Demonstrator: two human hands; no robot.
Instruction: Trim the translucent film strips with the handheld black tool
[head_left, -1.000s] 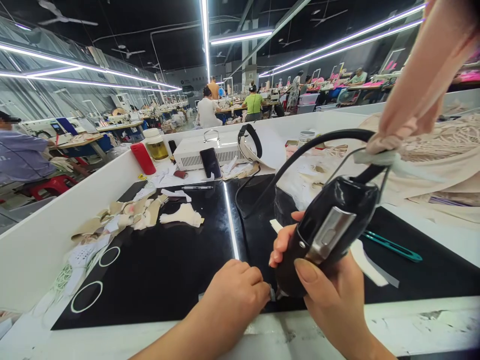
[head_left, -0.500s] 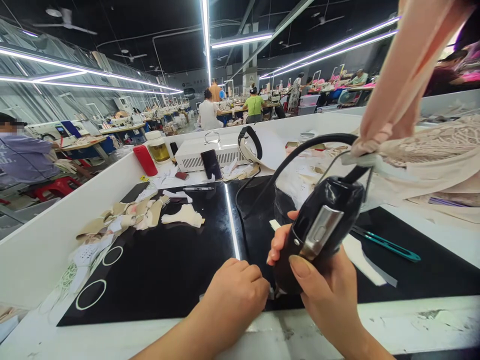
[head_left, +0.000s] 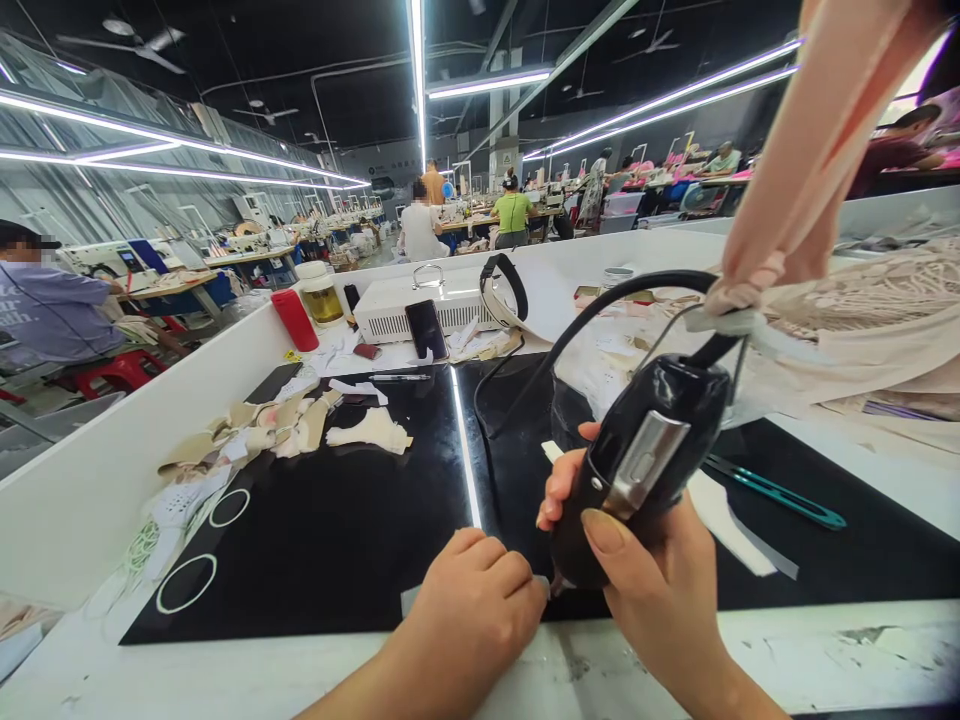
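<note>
The black handheld tool with a silver metal lever is gripped firmly by the right hand, the thumb pressed on its side and the fingers wrapped round behind. It is held nose-down over the near edge of the black mat, apparently so that its tip can be kept close beside the left hand. That hand is curled, knuckles up, over a thin greyish strip, presumably to steady it; whether the strip is pinched cannot be told, as the fingertips are hidden. The tool's upper end is tied to a pale pink hanging cloth band, probably so that part of its weight is borne from above. The thick black cable is arched leftward, clear of both hands. A slim teal metal implement is laid toward the mat's right edge, within easy reach
</note>
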